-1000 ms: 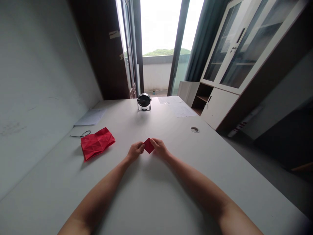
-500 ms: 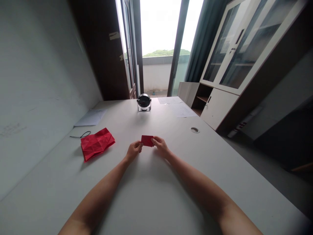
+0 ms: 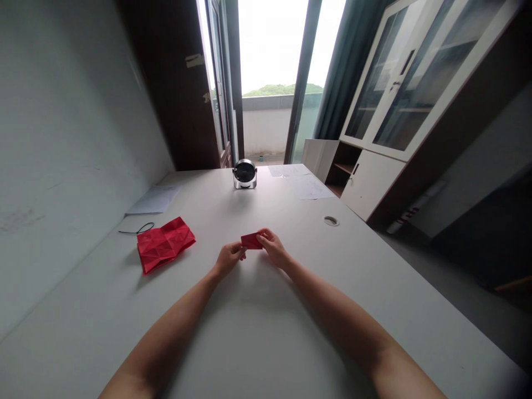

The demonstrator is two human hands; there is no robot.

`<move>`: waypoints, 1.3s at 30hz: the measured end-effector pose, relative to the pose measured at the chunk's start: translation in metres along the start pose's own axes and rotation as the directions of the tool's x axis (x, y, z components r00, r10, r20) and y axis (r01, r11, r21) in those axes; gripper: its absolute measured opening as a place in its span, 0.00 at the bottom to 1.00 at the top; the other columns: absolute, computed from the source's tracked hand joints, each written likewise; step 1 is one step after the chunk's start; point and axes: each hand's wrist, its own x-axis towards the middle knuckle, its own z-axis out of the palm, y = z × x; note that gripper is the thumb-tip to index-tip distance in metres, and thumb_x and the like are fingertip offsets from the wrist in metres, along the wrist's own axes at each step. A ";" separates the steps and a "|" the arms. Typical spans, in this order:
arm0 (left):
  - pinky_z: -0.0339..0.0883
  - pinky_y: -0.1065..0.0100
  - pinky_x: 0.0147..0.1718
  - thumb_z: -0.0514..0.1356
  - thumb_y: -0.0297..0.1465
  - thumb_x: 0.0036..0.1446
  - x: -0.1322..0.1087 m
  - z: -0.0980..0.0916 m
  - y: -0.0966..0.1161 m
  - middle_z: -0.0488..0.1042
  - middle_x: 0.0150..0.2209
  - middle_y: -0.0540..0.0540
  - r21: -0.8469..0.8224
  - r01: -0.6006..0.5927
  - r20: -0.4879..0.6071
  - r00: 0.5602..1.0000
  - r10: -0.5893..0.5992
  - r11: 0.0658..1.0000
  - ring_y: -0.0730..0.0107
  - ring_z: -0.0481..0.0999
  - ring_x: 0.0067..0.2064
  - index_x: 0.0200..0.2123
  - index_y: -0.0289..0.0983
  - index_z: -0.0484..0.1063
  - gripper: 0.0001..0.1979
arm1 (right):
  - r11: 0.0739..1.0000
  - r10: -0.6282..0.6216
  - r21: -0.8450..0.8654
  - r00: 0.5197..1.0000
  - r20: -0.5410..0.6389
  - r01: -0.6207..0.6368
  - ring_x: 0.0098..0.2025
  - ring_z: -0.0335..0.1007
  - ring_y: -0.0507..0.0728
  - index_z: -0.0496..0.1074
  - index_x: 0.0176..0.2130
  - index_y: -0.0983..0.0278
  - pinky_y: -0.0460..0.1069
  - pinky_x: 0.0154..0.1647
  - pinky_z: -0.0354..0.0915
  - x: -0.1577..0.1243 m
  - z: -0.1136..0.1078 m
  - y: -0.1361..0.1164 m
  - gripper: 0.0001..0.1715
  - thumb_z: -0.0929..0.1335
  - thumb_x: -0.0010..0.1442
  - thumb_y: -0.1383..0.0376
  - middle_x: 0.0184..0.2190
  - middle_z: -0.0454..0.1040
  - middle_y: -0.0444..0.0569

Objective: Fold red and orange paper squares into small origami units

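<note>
A small folded piece of red paper (image 3: 251,241) is held above the middle of the white table. My left hand (image 3: 230,257) pinches its lower left corner between thumb and fingers. On the other side my right hand (image 3: 271,246) grips the right end, its thumb lying on the front face and its fingers behind. To the left lies a larger sheet of red paper (image 3: 165,244), creased in a pattern of triangles and folded over, with neither hand touching it.
On the white table (image 3: 266,332) a round black-and-silver device (image 3: 245,174) stands at the far end. White papers (image 3: 313,187) lie at the back right, more paper (image 3: 153,199) by the left wall. A thin black cord (image 3: 137,228) and a round cable hole (image 3: 331,220) flank the work.
The small red paper has tilted slightly, its upper right side rising. My left hand has shifted a little to the right beneath its corner. The larger red paper has stayed put.
</note>
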 end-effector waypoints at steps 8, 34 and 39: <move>0.65 0.71 0.28 0.60 0.41 0.60 0.001 -0.001 -0.008 0.76 0.25 0.48 0.042 -0.024 0.001 1.000 0.023 0.999 0.72 0.72 0.26 0.37 0.35 0.78 0.15 | 0.999 0.032 0.009 0.994 0.105 -0.033 0.37 0.74 0.57 0.77 0.37 0.66 0.53 0.45 0.68 -0.004 0.004 -0.004 0.18 0.74 0.56 0.53 0.35 0.80 0.51; 0.72 0.66 0.35 0.65 0.40 0.58 0.005 0.001 -0.009 0.79 0.37 0.46 -0.239 -0.064 -0.103 0.994 0.040 0.969 0.67 0.81 0.33 0.44 0.38 0.67 0.17 | 0.894 -0.068 -0.441 0.997 0.044 0.080 0.23 0.64 0.51 0.72 0.37 0.64 0.46 0.25 0.61 0.003 -0.004 0.011 0.18 0.69 0.59 0.51 0.22 0.70 0.42; 0.73 0.64 0.36 0.64 0.43 0.59 0.001 0.000 -0.004 0.81 0.33 0.44 -0.202 -0.022 -0.051 0.999 0.012 0.979 0.65 0.81 0.32 0.47 0.35 0.72 0.20 | 0.861 -0.060 -0.499 0.995 0.082 0.094 0.22 0.61 0.50 0.71 0.32 0.64 0.45 0.24 0.57 0.001 -0.002 0.009 0.18 0.69 0.59 0.51 0.21 0.68 0.41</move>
